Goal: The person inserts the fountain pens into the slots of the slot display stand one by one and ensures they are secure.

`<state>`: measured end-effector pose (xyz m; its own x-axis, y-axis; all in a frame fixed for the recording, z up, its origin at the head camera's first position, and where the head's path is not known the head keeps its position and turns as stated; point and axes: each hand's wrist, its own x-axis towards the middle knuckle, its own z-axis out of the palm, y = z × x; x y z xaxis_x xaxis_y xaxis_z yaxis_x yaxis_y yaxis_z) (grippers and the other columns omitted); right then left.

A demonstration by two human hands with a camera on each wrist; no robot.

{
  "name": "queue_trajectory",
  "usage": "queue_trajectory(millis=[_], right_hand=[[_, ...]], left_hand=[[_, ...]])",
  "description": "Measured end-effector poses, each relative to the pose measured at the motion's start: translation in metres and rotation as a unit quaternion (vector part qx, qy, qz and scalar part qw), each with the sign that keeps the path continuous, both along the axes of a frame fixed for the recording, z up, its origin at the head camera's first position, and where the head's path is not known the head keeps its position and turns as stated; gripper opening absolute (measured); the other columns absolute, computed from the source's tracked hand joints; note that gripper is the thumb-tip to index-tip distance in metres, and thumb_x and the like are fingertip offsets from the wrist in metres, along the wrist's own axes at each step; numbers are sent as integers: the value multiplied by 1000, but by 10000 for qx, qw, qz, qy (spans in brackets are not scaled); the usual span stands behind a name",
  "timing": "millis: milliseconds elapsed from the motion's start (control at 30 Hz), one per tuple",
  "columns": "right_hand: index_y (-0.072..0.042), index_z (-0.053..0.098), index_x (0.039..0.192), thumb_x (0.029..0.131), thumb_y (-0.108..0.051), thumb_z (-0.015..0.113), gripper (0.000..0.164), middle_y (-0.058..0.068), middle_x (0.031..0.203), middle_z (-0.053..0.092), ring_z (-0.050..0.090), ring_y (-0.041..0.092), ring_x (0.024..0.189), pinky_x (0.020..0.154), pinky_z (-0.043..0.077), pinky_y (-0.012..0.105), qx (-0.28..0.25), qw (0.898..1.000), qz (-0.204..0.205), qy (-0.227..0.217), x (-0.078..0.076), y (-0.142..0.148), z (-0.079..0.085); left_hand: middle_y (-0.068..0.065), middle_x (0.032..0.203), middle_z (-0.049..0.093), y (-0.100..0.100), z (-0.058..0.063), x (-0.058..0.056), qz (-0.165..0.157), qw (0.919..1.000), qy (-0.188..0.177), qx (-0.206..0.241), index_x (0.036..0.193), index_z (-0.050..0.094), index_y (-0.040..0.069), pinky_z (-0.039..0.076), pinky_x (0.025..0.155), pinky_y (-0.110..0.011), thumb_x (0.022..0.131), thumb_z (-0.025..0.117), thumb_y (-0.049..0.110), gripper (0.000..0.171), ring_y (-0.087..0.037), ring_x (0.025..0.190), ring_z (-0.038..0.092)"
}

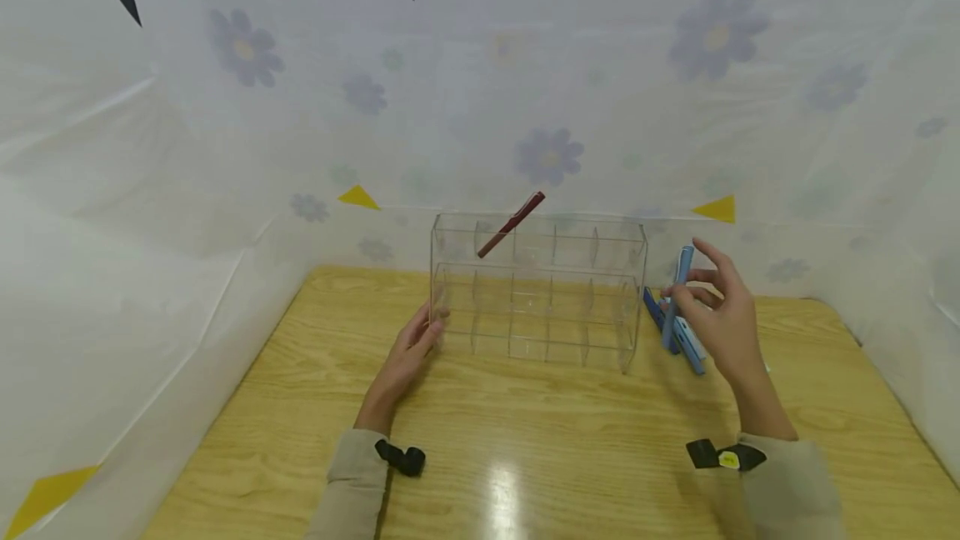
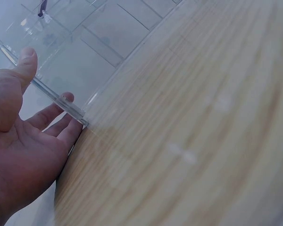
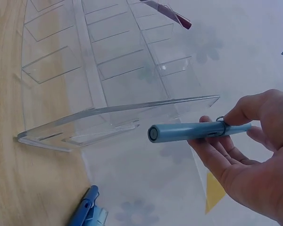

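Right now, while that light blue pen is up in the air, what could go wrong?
The light blue pen might slip, since the right hand holds it in the fingers, and could land on the blue pens below.

It could also bump the clear rack close by, though the left hand holds the other end.

A knock might tip the red pen, which leans and pokes out above the rack.
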<state>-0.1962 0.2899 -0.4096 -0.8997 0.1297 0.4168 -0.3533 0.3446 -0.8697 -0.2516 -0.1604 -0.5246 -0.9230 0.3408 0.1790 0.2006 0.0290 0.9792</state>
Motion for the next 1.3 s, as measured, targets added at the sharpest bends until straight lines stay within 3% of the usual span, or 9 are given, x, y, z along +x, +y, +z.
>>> queue_trajectory(millis=[233,833,1200,1300], right_hand=[[-23,39,158,103,-3,59,62,18,115,52,72,10,86,71,59,24,-311,9989,348,10,-9,-4,13],[-10,51,147,99,1,64,51,15,108,62,72,16,88,75,59,28,-859,9910,592,838,-29,-22,50],[-6,54,142,98,2,65,46,16,105,64,71,21,87,77,59,32,-1405,9780,945,1221,-47,-35,64],[-4,54,141,98,3,65,45,19,105,63,72,22,87,77,59,33,-1588,9729,1026,1333,-52,-39,68]], left_hand=[[-24,155,42,0,1,1,2,10000,40,-21,165,26,22,34,109,-62,113,45,21,56,-40,147,35],[-26,155,42,1,3,1,-12,10000,42,26,165,25,16,34,110,-62,112,45,20,56,-39,147,36],[-30,155,38,-2,-1,-1,-83,9998,135,96,165,22,11,31,111,-66,113,43,16,56,-43,147,34],[-27,156,39,-3,0,0,-19,10000,20,-5,165,23,13,31,111,-66,113,43,20,56,-40,147,34]])
